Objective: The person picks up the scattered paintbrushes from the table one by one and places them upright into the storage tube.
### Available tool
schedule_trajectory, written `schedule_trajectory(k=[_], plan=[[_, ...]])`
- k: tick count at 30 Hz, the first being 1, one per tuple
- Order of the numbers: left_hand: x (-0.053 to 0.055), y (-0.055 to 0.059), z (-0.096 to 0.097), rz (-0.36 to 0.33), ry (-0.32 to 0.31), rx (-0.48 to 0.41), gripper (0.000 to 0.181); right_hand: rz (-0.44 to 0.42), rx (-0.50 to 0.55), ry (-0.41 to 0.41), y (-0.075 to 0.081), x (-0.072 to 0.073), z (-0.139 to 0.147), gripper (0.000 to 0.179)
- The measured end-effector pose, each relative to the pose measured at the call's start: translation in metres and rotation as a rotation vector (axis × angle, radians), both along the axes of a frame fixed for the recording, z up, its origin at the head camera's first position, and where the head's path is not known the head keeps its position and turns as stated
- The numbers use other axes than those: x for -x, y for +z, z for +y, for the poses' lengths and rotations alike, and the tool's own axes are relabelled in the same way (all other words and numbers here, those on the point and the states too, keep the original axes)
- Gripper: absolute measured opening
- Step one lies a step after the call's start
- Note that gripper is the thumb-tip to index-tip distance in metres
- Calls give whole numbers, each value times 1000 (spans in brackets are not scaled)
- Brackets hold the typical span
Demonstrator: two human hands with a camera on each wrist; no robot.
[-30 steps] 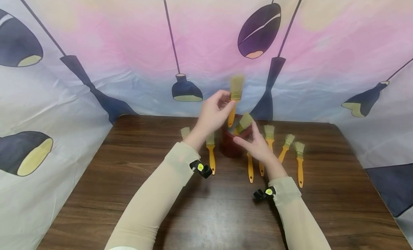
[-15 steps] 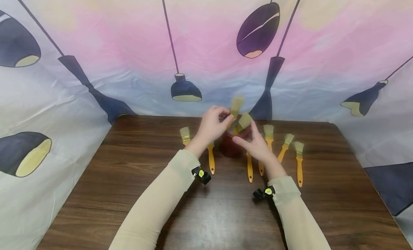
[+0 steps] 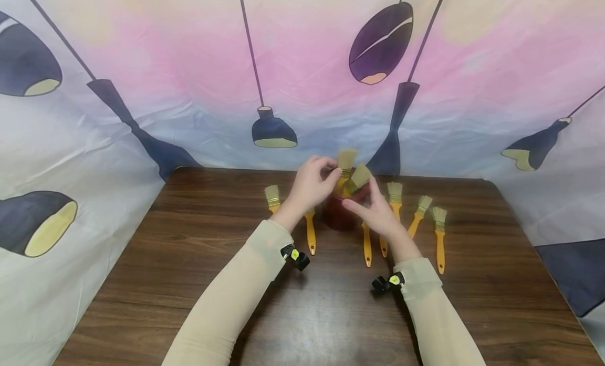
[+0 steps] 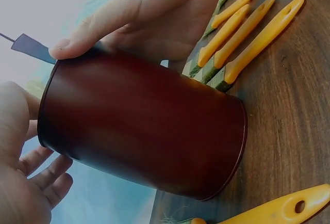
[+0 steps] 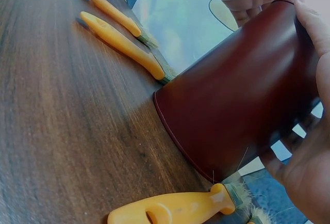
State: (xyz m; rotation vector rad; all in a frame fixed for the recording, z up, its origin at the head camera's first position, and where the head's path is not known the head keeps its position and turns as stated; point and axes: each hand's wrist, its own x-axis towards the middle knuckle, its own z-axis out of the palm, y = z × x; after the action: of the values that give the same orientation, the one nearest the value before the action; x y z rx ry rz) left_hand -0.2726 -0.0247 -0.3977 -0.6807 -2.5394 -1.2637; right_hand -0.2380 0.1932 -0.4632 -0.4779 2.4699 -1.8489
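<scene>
At the back of the table stands a dark red cup (image 3: 338,213), with two paintbrushes in it, bristles up. My left hand (image 3: 313,181) pinches the upright paintbrush (image 3: 346,158) near its metal band, just over the rim; its lower handle is hidden inside the cup. The other brush (image 3: 361,176) leans right. My right hand (image 3: 378,211) grips the cup from the right. In the right wrist view, the right thumb (image 5: 312,25) lies by the rim and the fingers are behind the cup. The left wrist view shows the cup wall (image 4: 144,123) between both hands.
Right of the cup several yellow-handled paintbrushes lie on the dark wooden table (image 3: 302,303), one brush (image 3: 439,240) farthest out. Two more lie at left, one brush (image 3: 310,234) beside the cup and another brush (image 3: 272,197) partly behind the left wrist. A printed cloth (image 3: 203,82) hangs behind.
My left hand has come down with its paintbrush, whose handle has gone into the cup. Over the last half second it has barely moved. My right hand has stayed on the cup.
</scene>
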Motion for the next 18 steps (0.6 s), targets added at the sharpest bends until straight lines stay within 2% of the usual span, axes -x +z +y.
schedule_trajectory(k=[6,15,18], plan=[[2,1,1,8,-1,15,32,-10,30,19,-1,1,-1,95],[-2,1,-7,-32,-12,-64,32,-19,15,11,0,2,-1,92],[-5,0,-13,-47,1,-89,36,-24,19,11,0,1,-1,92]])
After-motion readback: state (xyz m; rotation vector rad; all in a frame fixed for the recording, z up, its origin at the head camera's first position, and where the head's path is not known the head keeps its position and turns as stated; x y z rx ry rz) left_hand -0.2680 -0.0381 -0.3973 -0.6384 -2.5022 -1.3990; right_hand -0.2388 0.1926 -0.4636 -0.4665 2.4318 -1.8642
